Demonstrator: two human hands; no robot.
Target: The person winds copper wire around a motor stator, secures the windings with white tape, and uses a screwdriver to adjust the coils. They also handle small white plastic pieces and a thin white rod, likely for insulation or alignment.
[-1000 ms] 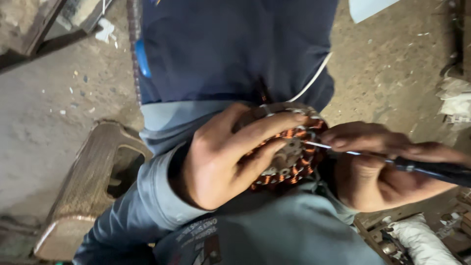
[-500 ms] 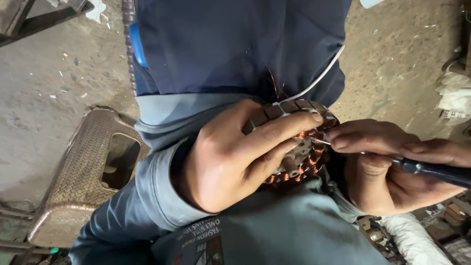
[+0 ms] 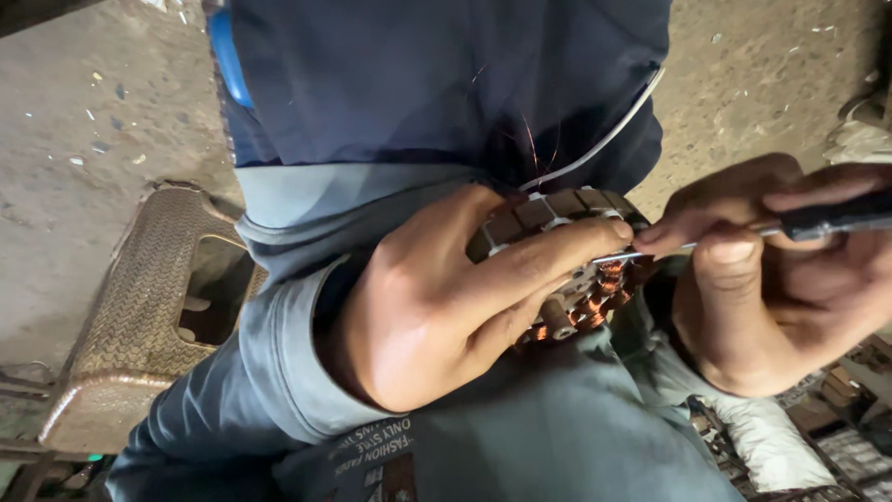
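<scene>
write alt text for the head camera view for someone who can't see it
A person's left hand grips a round motor stator with copper windings on their lap, while the right hand holds a thin metal tool with its tip at the windings. A brown plastic stool stands on the dusty floor nearby.

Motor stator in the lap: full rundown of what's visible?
The motor stator is a round ring: dark laminated metal segments on the outer rim, copper-coloured wire coils inside, pale spacers between. It is tilted on the person's lap, partly hidden. The left hand grips it, fingers across its face. The right hand holds a screwdriver whose tip meets the coils.
</scene>
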